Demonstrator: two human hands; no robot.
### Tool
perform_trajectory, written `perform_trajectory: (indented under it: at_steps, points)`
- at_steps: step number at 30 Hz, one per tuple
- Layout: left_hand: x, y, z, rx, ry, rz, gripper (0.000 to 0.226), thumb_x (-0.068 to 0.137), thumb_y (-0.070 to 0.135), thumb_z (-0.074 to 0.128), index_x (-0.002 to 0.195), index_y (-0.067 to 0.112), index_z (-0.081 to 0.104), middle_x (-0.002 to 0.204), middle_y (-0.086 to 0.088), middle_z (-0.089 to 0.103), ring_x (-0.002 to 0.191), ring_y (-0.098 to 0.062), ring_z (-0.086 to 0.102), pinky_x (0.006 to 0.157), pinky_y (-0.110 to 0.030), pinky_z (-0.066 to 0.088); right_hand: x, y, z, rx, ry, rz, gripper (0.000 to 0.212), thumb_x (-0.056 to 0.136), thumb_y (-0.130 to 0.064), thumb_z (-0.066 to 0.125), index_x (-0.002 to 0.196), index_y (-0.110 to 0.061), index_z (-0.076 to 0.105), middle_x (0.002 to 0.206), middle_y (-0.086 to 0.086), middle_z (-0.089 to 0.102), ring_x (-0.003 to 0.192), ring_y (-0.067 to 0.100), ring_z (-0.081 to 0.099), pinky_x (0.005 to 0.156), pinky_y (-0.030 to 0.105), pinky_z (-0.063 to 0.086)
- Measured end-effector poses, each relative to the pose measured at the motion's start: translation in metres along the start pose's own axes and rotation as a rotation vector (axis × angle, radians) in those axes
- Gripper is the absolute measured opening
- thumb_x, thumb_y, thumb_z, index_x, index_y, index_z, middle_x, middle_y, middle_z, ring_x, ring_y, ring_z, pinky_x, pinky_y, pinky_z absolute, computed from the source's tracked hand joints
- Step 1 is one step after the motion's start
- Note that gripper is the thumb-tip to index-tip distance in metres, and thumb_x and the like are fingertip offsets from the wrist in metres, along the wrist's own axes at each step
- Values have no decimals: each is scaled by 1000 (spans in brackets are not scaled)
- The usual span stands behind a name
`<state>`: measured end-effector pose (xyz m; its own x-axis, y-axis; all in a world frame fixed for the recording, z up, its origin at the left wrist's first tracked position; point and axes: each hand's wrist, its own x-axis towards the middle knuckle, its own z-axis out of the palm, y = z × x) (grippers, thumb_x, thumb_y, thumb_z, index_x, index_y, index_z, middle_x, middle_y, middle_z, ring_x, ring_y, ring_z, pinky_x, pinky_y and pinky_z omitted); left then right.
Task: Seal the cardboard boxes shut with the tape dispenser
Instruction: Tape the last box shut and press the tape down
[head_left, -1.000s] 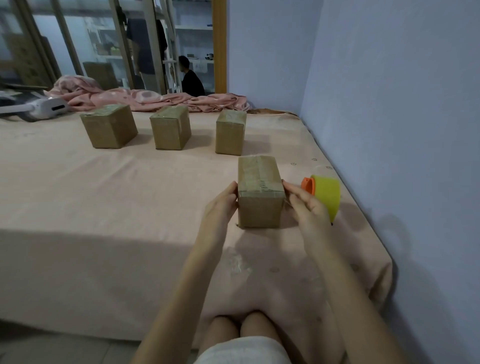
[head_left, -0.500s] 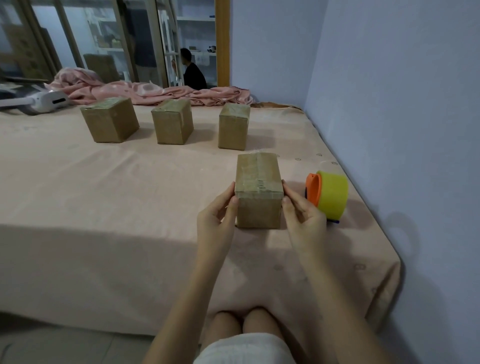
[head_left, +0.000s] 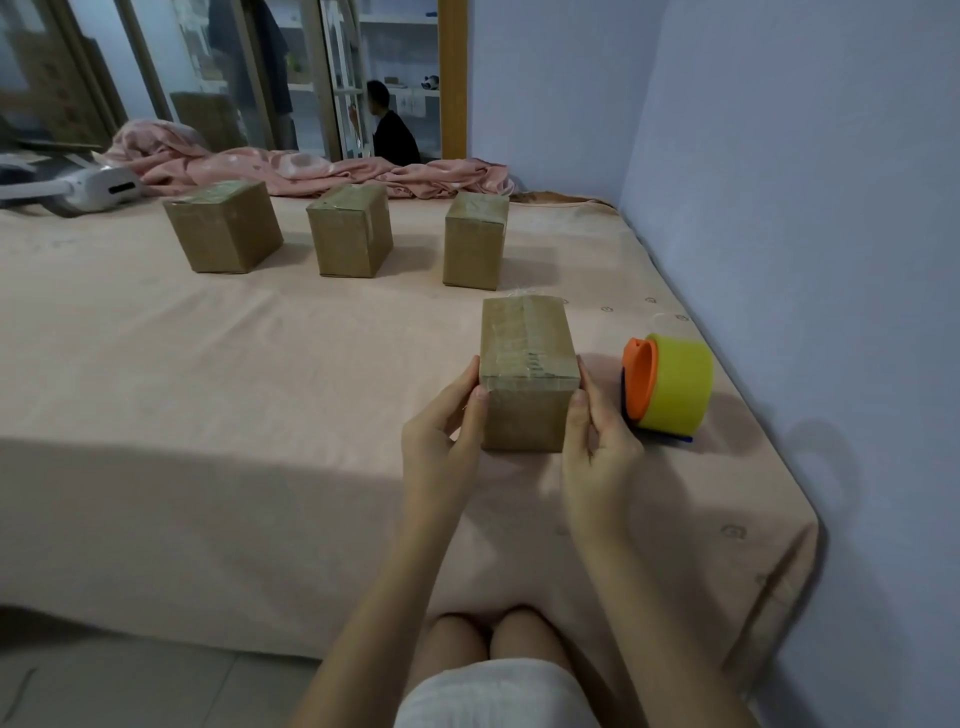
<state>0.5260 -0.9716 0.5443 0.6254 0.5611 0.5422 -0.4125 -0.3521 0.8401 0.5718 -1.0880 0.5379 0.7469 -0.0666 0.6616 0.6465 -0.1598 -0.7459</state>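
Four cardboard boxes stood on the bed (head_left: 260, 395), which was covered in a peach sheet. Three of them made a row well beyond the hands: the left box (head_left: 223, 227) far off to the left of the left hand, the middle box (head_left: 349, 230) beyond and a little left of it, and the right box (head_left: 475, 240) straight beyond the box being held. All three had their flaps down, and the tops looked glossy, as if taped.

The left hand (head_left: 441, 441) gripped the near box (head_left: 524, 384) on its left side, thumb laid up the front left edge and fingers curled round the side wall. The box sat on the sheet between the two hands, with clear tape running along its top and a loose tape end showing at its far edge. The right hand (head_left: 597, 447) gripped the right side in the same way, thumb on the front right edge, fingers wrapped behind.

Just to the right of the right hand, apart from it, lay one tape dispenser (head_left: 670, 384), yellow with an orange rim and a blue part underneath, resting on the sheet near the wall (head_left: 805, 208).

Far beyond the left hand, a white appliance (head_left: 98, 189) and a crumpled pink blanket (head_left: 291, 174) lay along the back of the bed. One person (head_left: 392, 130) sat behind the glass doors.
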Motion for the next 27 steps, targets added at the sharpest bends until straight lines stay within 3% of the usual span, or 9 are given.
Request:
perform_trajectory:
  at_steps: [3, 6, 11, 17, 27]
  points:
    - [-2, -2, 2, 100, 22, 66, 34, 94, 10, 54, 128, 10, 56, 119, 7, 61, 107, 6, 57, 86, -10, 47, -2, -1, 4, -93, -7, -85, 35, 97, -14, 45, 126, 2, 54, 123, 13, 61, 117, 21, 57, 93, 45, 50]
    - [-3, 1, 6, 191, 33, 100, 37, 93, 19, 50, 127, 7, 57, 117, 8, 60, 103, 12, 54, 85, -8, 46, -3, -3, 5, -115, -18, -69, 36, 96, -16, 46, 127, 1, 54, 124, 11, 61, 117, 18, 56, 94, 43, 50]
    - [-3, 6, 8, 158, 78, 86, 32, 92, 13, 54, 122, 6, 61, 113, -1, 67, 97, 3, 60, 79, -7, 48, 0, -9, -2, 118, -6, 231, 33, 92, -23, 57, 124, -16, 60, 116, -7, 66, 110, 1, 59, 95, 38, 50]
    - [1, 6, 0, 62, 48, 47, 30, 89, 6, 61, 119, 5, 63, 111, -1, 68, 97, 2, 65, 79, -12, 50, 3, -11, -2, 278, 56, 345, 30, 89, -15, 62, 118, -9, 63, 110, -1, 68, 101, -2, 62, 82, 13, 51]
    - [2, 6, 10, 13, 114, -24, 29, 87, 13, 65, 115, 5, 67, 103, 11, 69, 93, 4, 65, 75, -8, 49, 8, -9, 3, 279, 111, 306, 29, 88, -11, 63, 115, -2, 64, 102, -6, 68, 96, -5, 63, 79, 11, 50]
